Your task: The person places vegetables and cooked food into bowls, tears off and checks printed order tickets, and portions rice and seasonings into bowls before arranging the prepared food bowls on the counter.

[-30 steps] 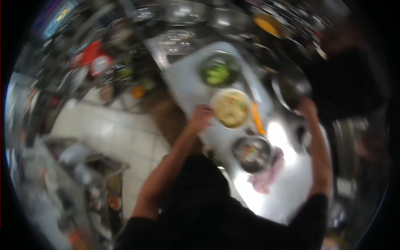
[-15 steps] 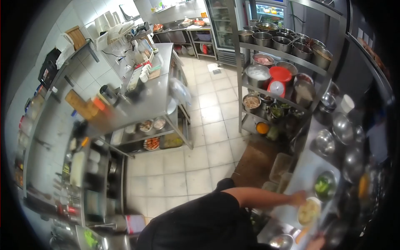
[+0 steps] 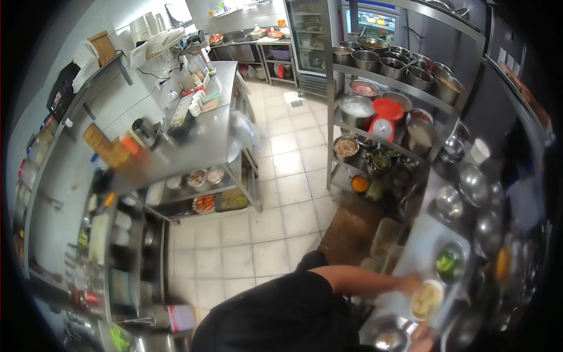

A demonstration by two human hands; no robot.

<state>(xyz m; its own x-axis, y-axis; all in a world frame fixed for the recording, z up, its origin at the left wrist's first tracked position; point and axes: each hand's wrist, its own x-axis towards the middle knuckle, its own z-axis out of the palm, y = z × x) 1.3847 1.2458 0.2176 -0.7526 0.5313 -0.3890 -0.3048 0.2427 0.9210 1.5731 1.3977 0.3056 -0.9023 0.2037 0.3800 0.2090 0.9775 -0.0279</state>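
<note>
At the lower right, my left hand (image 3: 412,284) is at the near rim of a white bowl (image 3: 426,300) holding pale yellowish pieces. Its fingers are small and blurred, but they look closed on the rim. Just below the bowl, my right hand (image 3: 426,340) is beside an orange elongated thing (image 3: 418,331) whose kind I cannot make out. The right fingers are smeared, and I cannot tell whether they grip it. Close by stands a metal bowl with green vegetable pieces (image 3: 447,263). Another metal bowl (image 3: 392,340) with mixed contents sits at the bottom.
Several shiny metal bowls (image 3: 448,202) line the counter (image 3: 417,246). A steel rack (image 3: 330,117) with pots and a red scale (image 3: 384,122) rises beyond it. Plastic containers (image 3: 384,237) lie low beside the counter. A steel table (image 3: 193,138) stands across the tiled floor (image 3: 258,229).
The whole view has shifted slightly left. My right hand has moved left, toward the orange thing and the white bowl. My left hand stays at the bowl's rim.
</note>
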